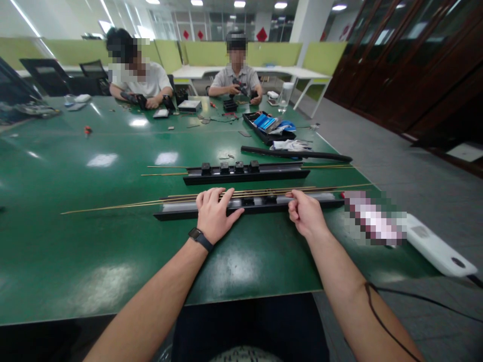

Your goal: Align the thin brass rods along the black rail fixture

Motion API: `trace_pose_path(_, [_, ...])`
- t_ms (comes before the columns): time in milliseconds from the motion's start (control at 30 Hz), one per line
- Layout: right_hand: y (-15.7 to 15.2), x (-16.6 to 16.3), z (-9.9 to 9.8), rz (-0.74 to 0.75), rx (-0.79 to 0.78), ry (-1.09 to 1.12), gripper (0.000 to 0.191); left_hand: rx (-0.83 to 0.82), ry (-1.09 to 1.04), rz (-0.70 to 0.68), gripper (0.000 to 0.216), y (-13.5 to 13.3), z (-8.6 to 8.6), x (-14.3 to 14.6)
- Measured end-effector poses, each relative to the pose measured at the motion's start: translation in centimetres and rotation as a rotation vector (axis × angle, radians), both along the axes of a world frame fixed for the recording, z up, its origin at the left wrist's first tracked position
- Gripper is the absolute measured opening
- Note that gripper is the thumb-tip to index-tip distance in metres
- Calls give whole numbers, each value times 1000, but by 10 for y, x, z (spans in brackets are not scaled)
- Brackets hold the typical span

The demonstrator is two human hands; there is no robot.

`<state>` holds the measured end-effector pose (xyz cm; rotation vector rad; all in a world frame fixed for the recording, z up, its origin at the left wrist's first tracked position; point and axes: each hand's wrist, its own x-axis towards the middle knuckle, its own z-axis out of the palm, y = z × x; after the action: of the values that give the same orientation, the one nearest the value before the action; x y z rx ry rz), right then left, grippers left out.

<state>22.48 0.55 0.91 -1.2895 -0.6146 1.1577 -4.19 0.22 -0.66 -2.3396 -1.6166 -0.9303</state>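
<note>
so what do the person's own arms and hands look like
No sleeves show. The left hand is ungloved, with a dark, square-faced watch on its wrist. The right hand is ungloved too, its wrist bare. A thin black cable loops by the right forearm.

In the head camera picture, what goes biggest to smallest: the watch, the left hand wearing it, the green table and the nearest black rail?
1. Green table
2. Nearest black rail, though partly covered
3. Left hand
4. Watch
</note>
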Motion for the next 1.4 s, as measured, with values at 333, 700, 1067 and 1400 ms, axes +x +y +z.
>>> trace_pose_path(333, [-1,-1,-3,98,9,-5,29,17,9,-16,55,1,1,0])
trace_pose_path(700, [-3,-5,0,127,1,-18,32,19,2,-16,56,-1,2,0])
trace_pose_path(1067, [-2,-4,-2,153,-3,-24,33,26,4,-8,55,0,1,1])
trace_pose_path(1400, [-3,-5,-1,171,1,-26,32,27,-2,-13,56,0,2,1])
